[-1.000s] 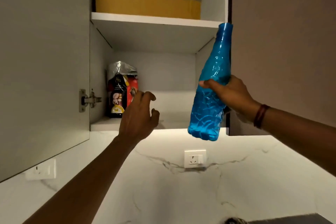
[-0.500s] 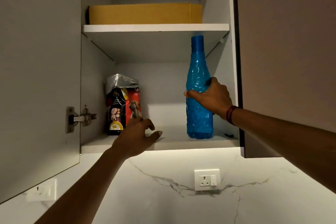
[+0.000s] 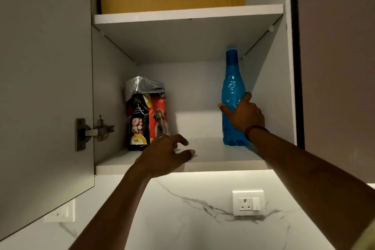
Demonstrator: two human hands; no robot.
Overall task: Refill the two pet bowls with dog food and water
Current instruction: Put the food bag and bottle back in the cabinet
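Since 0.5 s ago the blue bottle point(image 3: 233, 91) has been stood at the right edge of the lower shelf point(image 3: 215, 161), gripped by the right hand point(image 3: 244, 116). The left hand point(image 3: 164, 155), empty and loosely curled, is rested on the front edge near the dog food bag point(image 3: 147, 115). The bottle could be toppled if it is dragged on release.

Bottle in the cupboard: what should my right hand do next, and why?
Probably let go of the bottle: it has come in from outside and now stands upright on the lower shelf, the right hand gripping its middle. The left hand holds nothing, at the shelf edge.
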